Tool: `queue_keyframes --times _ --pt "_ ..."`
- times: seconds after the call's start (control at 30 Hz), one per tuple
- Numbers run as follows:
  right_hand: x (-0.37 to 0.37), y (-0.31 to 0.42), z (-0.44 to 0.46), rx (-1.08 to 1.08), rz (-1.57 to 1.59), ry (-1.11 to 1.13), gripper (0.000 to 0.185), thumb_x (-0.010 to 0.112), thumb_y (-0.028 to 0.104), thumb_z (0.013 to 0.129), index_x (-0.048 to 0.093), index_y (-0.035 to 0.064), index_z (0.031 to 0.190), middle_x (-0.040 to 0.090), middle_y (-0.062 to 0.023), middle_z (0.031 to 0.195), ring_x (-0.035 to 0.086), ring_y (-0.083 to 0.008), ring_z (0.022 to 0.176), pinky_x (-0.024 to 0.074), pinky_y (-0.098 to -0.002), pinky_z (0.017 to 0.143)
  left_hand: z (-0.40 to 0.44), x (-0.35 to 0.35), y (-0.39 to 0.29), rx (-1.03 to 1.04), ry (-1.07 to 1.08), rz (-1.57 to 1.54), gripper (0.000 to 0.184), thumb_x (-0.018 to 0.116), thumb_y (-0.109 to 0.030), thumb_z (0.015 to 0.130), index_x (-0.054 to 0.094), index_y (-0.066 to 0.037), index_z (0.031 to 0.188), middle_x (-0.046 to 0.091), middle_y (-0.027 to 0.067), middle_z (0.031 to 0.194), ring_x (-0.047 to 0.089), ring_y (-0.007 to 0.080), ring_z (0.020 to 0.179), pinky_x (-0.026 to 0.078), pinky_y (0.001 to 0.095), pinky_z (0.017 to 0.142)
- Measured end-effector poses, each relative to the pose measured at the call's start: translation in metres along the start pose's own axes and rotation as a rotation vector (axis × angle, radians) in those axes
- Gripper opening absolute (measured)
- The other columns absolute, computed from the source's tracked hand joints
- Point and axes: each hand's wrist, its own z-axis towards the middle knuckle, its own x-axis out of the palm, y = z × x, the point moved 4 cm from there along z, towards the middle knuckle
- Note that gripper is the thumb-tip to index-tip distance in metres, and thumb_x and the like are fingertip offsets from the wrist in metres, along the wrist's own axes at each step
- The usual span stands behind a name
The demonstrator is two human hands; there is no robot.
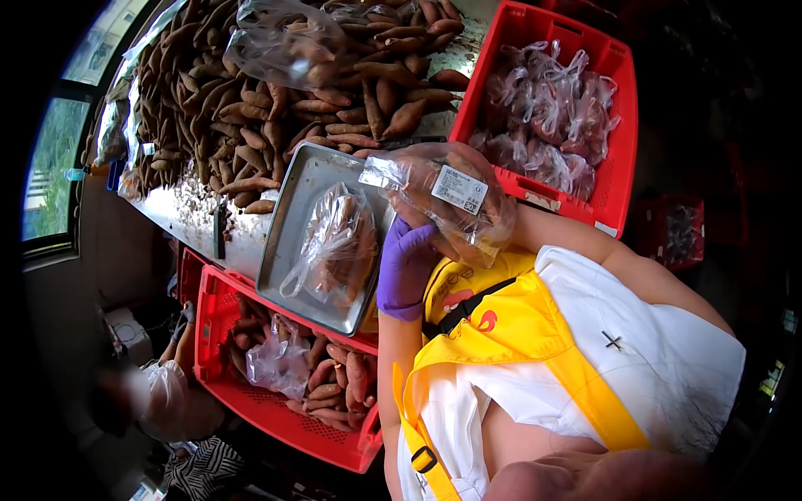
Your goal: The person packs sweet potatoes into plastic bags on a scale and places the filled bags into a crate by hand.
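My left hand (pixel 407 263), in a purple glove, is closed on the lower left side of a clear bag of sweet potatoes (pixel 480 224). A white printed label (pixel 459 189) faces up on this bag, which is held in front of my chest. My right forearm (pixel 555 234) reaches in from the right and ends behind the same bag; the right hand's fingers are hidden there. Just left of the held bag, a grey metal tray (pixel 280 259) carries another knotted clear bag of sweet potatoes (pixel 338 242).
Loose sweet potatoes (pixel 251 108) are heaped on the table, with a clear plastic bag (pixel 288 42) on top. A red crate (pixel 622 125) of filled bags stands upper right. Another red crate (pixel 276 430) below holds loose sweet potatoes. Another person (pixel 167 392) is at lower left.
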Motion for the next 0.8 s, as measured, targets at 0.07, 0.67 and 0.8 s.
queue_keyframes --times 0.07,0.67,0.8 --pt "0.019 -0.029 -0.017 -0.019 -0.193 0.276 0.059 0.06 0.036 0.091 0.041 0.0134 0.142 0.038 -0.008 0.146 0.028 -0.0198 0.139 0.0236 -0.0353 0.115 0.006 -0.025 0.011 -0.022 0.052 0.016 0.035 0.061 -0.019 0.088 0.056 0.0 0.116 0.065 0.0126 0.103 0.065 0.0232 0.083 0.05 0.0311 0.079" --pt "-0.135 -0.234 0.088 0.949 1.224 -0.235 0.034 0.05 0.026 0.098 0.063 0.0014 0.118 0.067 -0.0114 0.114 0.064 -0.0234 0.1 0.0502 -0.0339 0.092 -0.058 -0.031 -0.027 0.101 -0.494 0.668 0.038 0.057 -0.008 0.094 0.053 0.0 0.131 0.062 0.0092 0.116 0.058 0.0148 0.105 0.047 0.0277 0.091" --pt "-0.142 -0.285 0.06 1.006 1.075 -0.565 0.032 0.052 0.025 0.096 0.065 0.0033 0.116 0.068 -0.0086 0.106 0.062 -0.0207 0.095 0.0479 -0.0318 0.089 -0.08 -0.066 -0.019 0.124 -0.574 0.646 0.036 0.055 -0.011 0.096 0.055 -0.001 0.13 0.065 0.0076 0.11 0.061 0.0119 0.091 0.047 0.0234 0.081"
